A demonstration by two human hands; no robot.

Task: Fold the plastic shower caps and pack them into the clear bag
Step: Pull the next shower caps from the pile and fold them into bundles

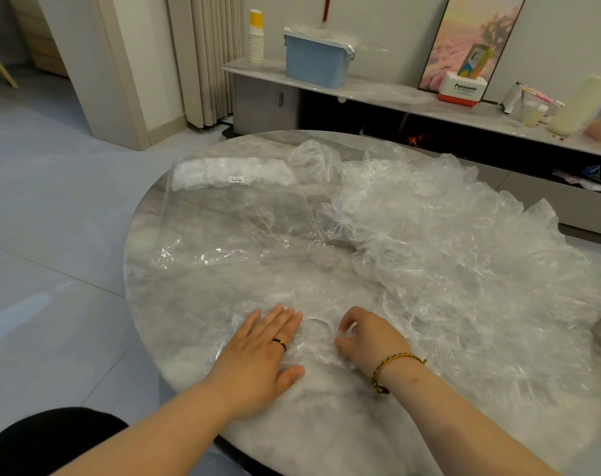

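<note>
While hands (257, 352) pin a shower cap (315, 340), the clear bag (237, 218) runs lengthwise away.

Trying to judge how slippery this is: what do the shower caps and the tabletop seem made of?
The shower caps: thin clear plastic film, glossy, judging by crinkles and bright glints. The tabletop: polished marble or an imitation, going by grey veining and soft sheen; which, I cannot tell.

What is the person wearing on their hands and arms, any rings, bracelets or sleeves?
The left hand has a thin dark ring with a small yellow spot on one finger. The right hand has a braided cord bracelet at the wrist, mostly yellow with darker flecks and a knot hanging below. No sleeves, gloves or watch show.
</note>
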